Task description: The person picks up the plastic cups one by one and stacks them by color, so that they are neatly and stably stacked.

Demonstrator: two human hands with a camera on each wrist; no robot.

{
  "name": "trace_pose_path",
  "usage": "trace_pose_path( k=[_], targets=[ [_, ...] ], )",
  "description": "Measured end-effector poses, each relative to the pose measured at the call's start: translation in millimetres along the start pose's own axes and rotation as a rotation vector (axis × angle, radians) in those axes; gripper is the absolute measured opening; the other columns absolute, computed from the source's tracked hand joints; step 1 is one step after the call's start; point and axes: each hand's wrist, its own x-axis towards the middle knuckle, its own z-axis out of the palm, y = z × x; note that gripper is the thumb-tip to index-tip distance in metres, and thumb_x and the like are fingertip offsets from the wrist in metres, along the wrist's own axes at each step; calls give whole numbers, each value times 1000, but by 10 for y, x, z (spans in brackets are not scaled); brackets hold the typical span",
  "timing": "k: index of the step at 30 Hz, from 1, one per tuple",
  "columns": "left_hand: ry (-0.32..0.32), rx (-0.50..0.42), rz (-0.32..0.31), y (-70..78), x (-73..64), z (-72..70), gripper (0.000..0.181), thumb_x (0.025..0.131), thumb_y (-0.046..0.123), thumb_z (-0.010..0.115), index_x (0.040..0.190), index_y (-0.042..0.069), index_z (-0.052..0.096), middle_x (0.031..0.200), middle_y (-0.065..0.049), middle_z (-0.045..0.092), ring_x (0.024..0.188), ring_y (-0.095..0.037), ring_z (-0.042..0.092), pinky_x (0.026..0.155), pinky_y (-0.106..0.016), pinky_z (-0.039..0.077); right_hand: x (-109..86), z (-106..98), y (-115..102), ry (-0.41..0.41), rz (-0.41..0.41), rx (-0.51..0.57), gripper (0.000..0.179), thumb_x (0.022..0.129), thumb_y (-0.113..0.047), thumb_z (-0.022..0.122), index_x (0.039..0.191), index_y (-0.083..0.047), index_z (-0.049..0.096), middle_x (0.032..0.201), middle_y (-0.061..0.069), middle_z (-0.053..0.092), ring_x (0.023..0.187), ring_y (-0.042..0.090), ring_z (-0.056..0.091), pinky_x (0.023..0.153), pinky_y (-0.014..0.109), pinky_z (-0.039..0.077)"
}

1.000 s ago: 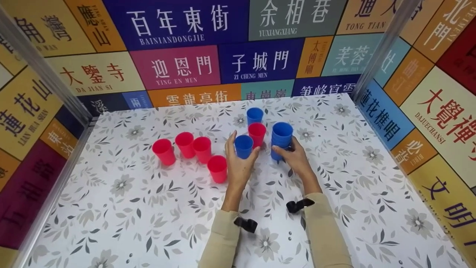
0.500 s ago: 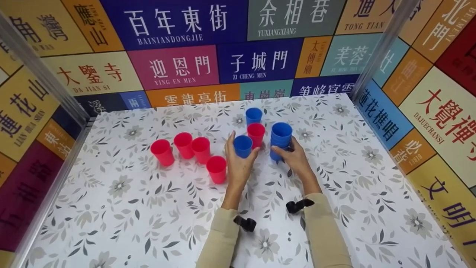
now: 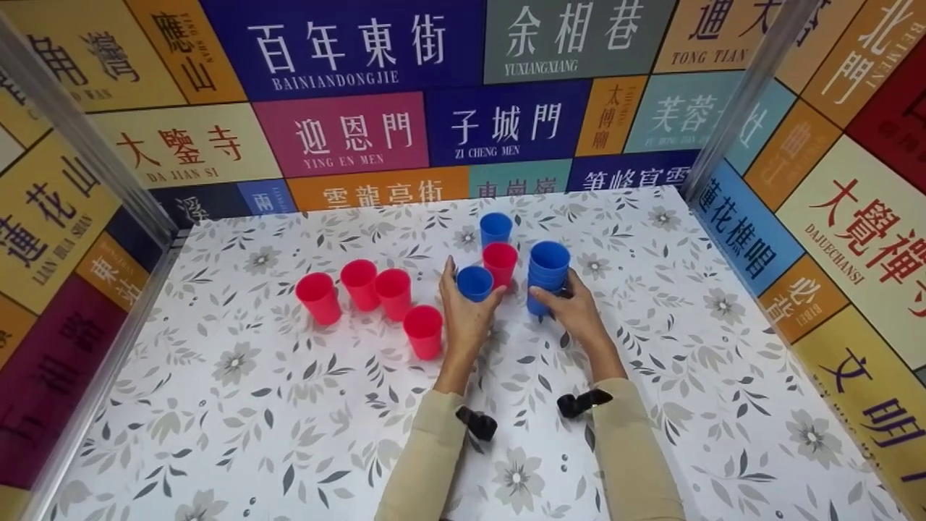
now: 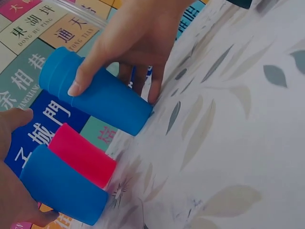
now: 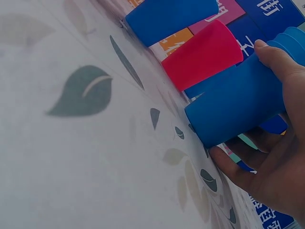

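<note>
My right hand (image 3: pixel 576 302) grips a stack of blue cups (image 3: pixel 548 271); in the right wrist view its thumb presses the side just under the stacked rims. The stack's base is close to the table. My left hand (image 3: pixel 466 318) is spread around a single blue cup (image 3: pixel 474 284). In the left wrist view, the thumb of that hand stands apart from the cup (image 4: pixel 64 186), above its rim. Directly behind this cup is a red cup (image 3: pixel 500 262), with another blue cup (image 3: pixel 495 227) farther back. The left hand's far fingers are partly hidden.
To the left stand several upright red cups (image 3: pixel 317 298), the closest red cup (image 3: pixel 423 331) just beside my left hand. A white floral cloth (image 3: pixel 289 434) covers the table. Colourful sign-covered walls (image 3: pixel 347 130) border it at the back and both sides.
My left hand has shifted slightly, covering a little more of the single blue cup. The right hand keeps its grip on the stack in the same place.
</note>
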Motion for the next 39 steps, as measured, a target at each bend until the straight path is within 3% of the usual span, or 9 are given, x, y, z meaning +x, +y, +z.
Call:
trace_pose_path(
  k=[8,14,23,30,39],
  targets=[
    [17,-25,-78,-65,54,45,100,79,21,85,157,11,23,158,-17,35,145,-33,38,123,-46,30,0,20,10,-3,10,10,79,84,-46,78,147,-16,41,145,19,53,130,35,53,103,48,47],
    [25,-56,-113,-94,53,75,97,80,21,85,156,12,26,158,-14,37,147,-31,37,124,-43,30,-7,-16,26,-9,26,17,83,84,-47,78,151,-17,38,149,19,50,135,36,50,111,52,43],
    [34,-69,-95,-156,84,105,88,79,20,85,149,3,35,152,-21,43,144,-35,40,123,-43,31,-17,-51,27,1,-5,24,81,86,-43,78,151,-15,39,149,21,50,137,37,49,116,53,38],
    [55,-59,-145,-171,102,97,79,78,18,85,142,3,42,146,-22,47,138,-35,46,121,-44,34,6,-36,7,-5,17,2,85,84,-48,78,152,-16,38,150,20,49,138,36,48,116,52,38],
    [86,-40,-144,-123,97,63,72,79,20,84,138,3,47,141,-20,49,135,-34,49,119,-45,37,15,-14,-9,-16,-2,22,82,85,-44,78,151,-14,39,149,19,49,137,36,49,114,52,39]
  ],
)
